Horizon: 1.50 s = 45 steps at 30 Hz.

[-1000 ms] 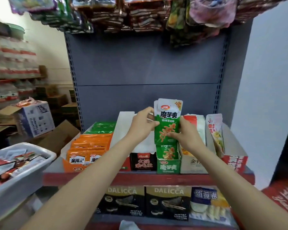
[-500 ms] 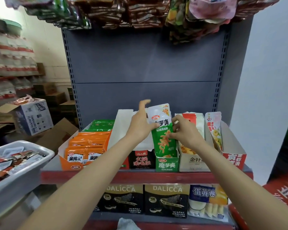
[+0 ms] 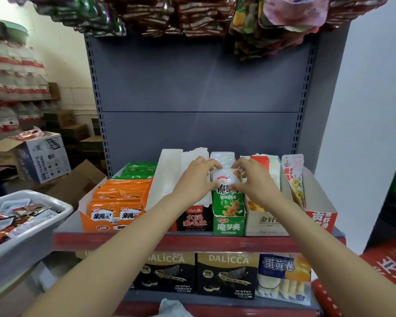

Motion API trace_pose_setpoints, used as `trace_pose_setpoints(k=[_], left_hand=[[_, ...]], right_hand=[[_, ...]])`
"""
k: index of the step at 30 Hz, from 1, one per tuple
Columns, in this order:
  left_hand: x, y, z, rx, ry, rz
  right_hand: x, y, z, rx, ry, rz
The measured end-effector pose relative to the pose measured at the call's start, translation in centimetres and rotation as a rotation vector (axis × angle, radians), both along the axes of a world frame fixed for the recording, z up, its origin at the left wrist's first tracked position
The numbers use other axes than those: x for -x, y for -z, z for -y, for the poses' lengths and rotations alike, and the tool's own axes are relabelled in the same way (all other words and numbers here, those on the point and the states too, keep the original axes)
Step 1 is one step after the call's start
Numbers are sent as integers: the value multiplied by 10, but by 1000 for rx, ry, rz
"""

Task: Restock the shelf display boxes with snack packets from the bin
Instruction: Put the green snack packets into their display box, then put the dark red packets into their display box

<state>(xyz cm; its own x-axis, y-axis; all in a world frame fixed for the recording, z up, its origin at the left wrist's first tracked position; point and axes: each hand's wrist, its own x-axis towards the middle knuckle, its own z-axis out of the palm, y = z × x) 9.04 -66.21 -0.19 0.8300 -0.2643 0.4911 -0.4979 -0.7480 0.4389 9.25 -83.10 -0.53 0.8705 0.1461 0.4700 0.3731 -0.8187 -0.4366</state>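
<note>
Both the left hand (image 3: pixel 193 183) and right hand (image 3: pixel 252 183) pinch the green packet (image 3: pixel 226 197) by its top corners; best press evenly, straight down into the green box (image 3: pixel 229 226).

"DALICCA" and "wafer" on black boxes (image 3: pixel 225 274), "20%" on green packet (image 3: pixel 226 193)

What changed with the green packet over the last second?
The green packet went down from above the shelf into the green display box. Left hand and right hand still pinch its top. The orange box and grey bin stayed put.
</note>
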Motion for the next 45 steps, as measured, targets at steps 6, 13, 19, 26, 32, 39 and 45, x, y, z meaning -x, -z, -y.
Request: trace_pose_setpoints(k=[6,13,19,26,32,39,45], left_hand=[[11,-16,-17,137,-52,136],[49,-19,-100,303,-252,232],[87,6,-227,316,-572,196],[132,48,-392,217,-941,-60],[131,77,-468,53,-948,-324],[116,102,-507,-140,-919,-601],[115,108,-512,-104,-864,-639]], right_hand=[[13,-13,-21,-58,-13,220],[31,-25,-109,-171,-246,209],[32,-8,-252,-184,-522,98],[21,42,-425,61,-673,-140],[-8,86,-510,204,-694,-340],[-24,100,-558,485,-750,-281],[-25,92,-578,423,-593,-168]])
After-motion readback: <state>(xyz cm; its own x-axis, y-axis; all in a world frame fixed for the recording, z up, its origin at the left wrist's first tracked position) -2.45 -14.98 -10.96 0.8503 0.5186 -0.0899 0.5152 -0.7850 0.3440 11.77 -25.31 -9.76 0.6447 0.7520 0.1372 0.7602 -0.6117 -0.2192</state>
